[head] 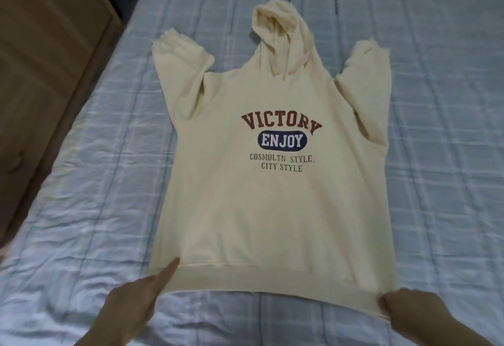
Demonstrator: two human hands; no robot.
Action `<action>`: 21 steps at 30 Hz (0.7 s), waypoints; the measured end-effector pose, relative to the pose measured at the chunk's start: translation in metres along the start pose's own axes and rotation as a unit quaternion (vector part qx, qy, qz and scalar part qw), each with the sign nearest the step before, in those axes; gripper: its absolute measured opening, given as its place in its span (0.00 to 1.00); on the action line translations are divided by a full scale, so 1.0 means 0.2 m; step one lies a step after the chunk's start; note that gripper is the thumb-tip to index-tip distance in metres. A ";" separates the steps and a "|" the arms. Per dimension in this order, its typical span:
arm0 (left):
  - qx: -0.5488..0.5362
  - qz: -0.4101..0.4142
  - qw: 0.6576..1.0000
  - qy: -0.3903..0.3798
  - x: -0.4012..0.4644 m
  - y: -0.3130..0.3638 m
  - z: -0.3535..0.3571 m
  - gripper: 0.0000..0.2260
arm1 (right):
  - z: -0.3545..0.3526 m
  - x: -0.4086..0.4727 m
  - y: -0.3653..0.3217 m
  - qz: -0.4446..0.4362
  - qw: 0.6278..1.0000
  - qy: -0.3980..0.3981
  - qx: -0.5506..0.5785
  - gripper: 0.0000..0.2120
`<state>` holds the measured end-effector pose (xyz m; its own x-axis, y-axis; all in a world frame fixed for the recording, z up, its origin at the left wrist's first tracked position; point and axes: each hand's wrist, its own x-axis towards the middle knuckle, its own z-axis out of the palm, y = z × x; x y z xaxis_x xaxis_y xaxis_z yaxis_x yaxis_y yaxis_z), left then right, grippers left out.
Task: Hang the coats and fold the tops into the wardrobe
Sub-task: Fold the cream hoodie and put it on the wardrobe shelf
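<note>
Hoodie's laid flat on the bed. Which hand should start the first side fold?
Probably right. The right hand already pinches the hoodie at its hem corner, so it could lift that side over. The left hand only rests straight fingers on the hem.

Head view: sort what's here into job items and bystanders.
Job:
cream hooded sweatshirt with VICTORY print
left hand, finger on its hem
right hand, pinching the hem corner

Bystanders:
blue checked bedspread
brown wooden furniture
</note>
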<state>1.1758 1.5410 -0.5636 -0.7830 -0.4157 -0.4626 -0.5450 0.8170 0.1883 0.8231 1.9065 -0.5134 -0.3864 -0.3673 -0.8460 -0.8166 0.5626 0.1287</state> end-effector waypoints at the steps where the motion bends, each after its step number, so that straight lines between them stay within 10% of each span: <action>1: 0.011 -0.010 1.000 -0.004 0.00 -0.03 0.02 0.62 | -0.01 0.01 0.00 0.002 1.000 -0.008 -0.003 0.17; 7: 0.050 0.025 0.992 -0.117 0.12 0.03 -0.25 0.34 | -0.22 0.18 0.05 0.012 0.994 -0.107 0.015 0.20; 14: -0.012 0.141 0.983 0.121 0.65 0.22 -0.41 0.22 | -0.55 0.48 -0.03 0.023 0.912 0.398 0.093 0.24; 21: 0.033 0.007 0.997 0.068 0.84 0.06 -0.19 0.29 | -0.25 0.64 0.17 0.099 0.948 0.202 0.226 0.35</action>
<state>1.0272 1.4660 -0.6061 -0.8260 -0.4512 -0.3379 -0.5167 0.8456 0.1339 0.7240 1.8418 -0.5923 -0.7205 -0.4227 -0.5498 -0.4788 0.8767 -0.0467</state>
